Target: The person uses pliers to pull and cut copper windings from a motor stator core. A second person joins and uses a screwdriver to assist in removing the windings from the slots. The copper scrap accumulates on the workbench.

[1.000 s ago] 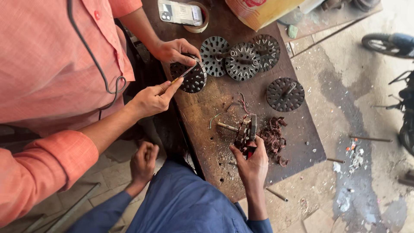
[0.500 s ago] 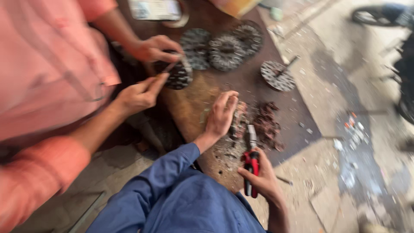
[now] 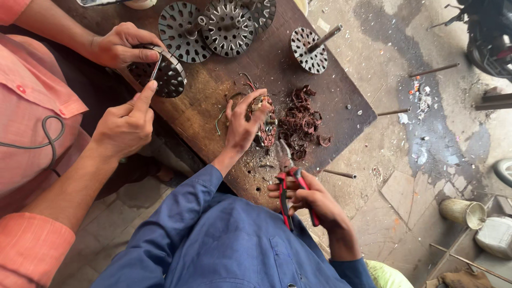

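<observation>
Left hand [image 3: 120, 45] clamped on slotted disc [image 3: 172, 80] at table [image 3: 208, 104] edge; right hand [image 3: 125, 125] pinches thin pick [image 3: 155, 68] into a slot; slot-clearing, I judge; next needs disc steady.

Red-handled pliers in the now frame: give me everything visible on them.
The pliers have red grips with black trim and grey metal jaws that look worn. The right hand holds them by the handles, which stand spread apart. The nose points up toward the wound stator under the left hand, short of it, above scrap-strewn wooden board. Whether the jaw tips touch the board is unclear.
</observation>
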